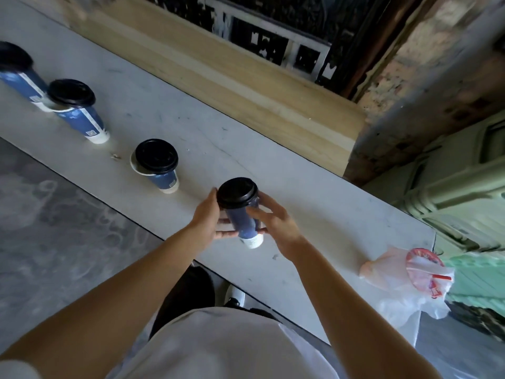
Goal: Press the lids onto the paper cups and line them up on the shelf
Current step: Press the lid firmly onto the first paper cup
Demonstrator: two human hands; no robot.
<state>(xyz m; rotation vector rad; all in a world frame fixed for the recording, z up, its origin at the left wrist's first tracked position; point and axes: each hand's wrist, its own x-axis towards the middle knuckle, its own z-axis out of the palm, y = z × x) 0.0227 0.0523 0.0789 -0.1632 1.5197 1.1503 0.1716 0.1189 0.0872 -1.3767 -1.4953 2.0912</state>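
A blue paper cup [247, 225] with a black lid [237, 196] stands tilted between my hands over the white shelf [314, 214]. My left hand [209, 218] grips it from the left, fingers wrapped under the body and thumb by the lid. My right hand [276, 224] touches its right side with fairly straight fingers. Three more lidded blue cups stand in a row to the left: the nearest cup [157, 160], whose lid sits off-centre and shows a white rim, a second cup [79, 108] and a far cup [19, 72].
A crumpled plastic bag [410, 280] with a red-printed item lies at the shelf's right end. A wooden panel [218, 67] runs along the back of the shelf. Grey floor [54, 214] lies left of the shelf's front edge.
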